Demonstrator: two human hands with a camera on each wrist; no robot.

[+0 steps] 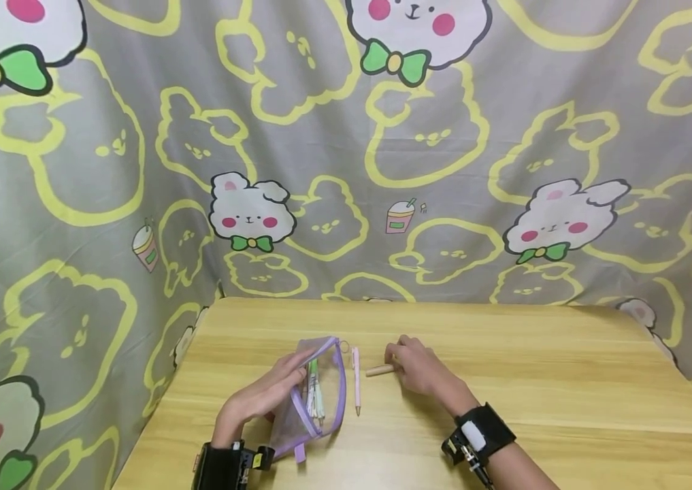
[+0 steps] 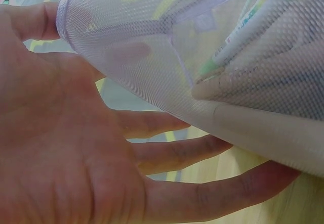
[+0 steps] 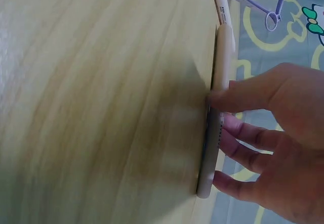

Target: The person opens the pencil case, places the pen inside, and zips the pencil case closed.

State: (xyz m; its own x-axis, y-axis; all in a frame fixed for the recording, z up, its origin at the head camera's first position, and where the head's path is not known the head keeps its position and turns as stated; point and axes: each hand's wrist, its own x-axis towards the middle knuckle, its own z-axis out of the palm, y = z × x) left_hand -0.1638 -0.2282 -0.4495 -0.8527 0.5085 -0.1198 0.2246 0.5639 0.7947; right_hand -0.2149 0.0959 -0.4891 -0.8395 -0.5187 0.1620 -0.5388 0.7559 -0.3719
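A see-through mesh pencil case (image 1: 287, 425) with a purple zip edge stands tilted at the table's left-middle. Several white and green pens (image 1: 314, 395) show inside it. My left hand (image 1: 262, 395) holds its left side; in the left wrist view, the thumb and fingers (image 2: 177, 150) pass behind the mesh. My right hand (image 1: 422, 367) pinches a beige pen (image 3: 221, 57) low at the table top, thumb on one side and fingertips on the other. Between the pencil case and that pen lies a pale pink pen (image 1: 356, 384).
The wooden table (image 1: 566, 381) reaches back to a grey patterned curtain (image 1: 346, 150), which also hangs along the left and right sides. A small ring (image 1: 345, 346) hangs at the zip end of the pencil case. Black camera straps (image 1: 486, 432) wrap both wrists.
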